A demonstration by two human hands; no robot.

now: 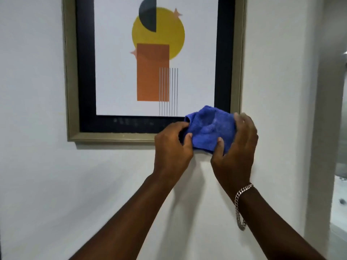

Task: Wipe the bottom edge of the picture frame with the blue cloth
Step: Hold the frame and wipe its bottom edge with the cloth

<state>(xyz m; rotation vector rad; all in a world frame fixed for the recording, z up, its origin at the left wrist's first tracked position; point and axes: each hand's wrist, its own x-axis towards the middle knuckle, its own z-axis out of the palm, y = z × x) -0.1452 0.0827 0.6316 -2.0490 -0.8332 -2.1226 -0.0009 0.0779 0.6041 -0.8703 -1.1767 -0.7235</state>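
Blue cloth (210, 128) bunched between both hands' fingers (219, 145).

Both hands are gripping a bunched blue cloth (210, 128) right of centre in the picture, over the lower right corner of the picture frame (112, 136). The left hand (172, 145) is pinching the cloth's left side, and the right hand (236, 147) is wrapping its right side. A chain bracelet (240, 205) is hanging on the right wrist. The white wall (47, 184) is filling the lower left.
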